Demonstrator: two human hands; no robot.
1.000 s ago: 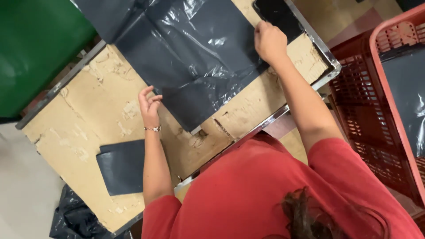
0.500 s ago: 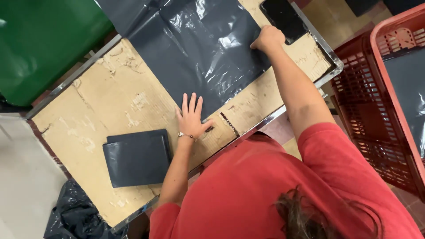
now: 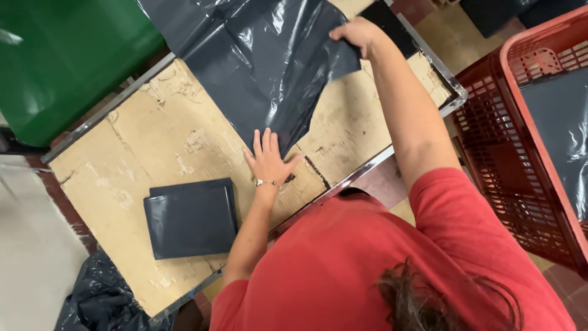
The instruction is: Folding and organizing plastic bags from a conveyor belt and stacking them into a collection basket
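Observation:
A large dark grey plastic bag lies spread over the far part of a worn cardboard-topped table. My left hand rests flat, fingers spread, on the bag's near corner. My right hand grips the bag's right edge and holds it lifted off the table, so the sheet curls up and over. A folded dark grey bag lies flat on the table, left of my left forearm.
A red plastic basket with dark grey plastic inside stands to the right of the table. A green bin stands beyond the table's left side. A crumpled black bag lies on the floor at lower left. A dark flat object sits at the table's far right corner.
My left hand slid right onto the bag's near corner and pressed flat there. My right hand took the bag's right edge and raised it off the table, toward the left.

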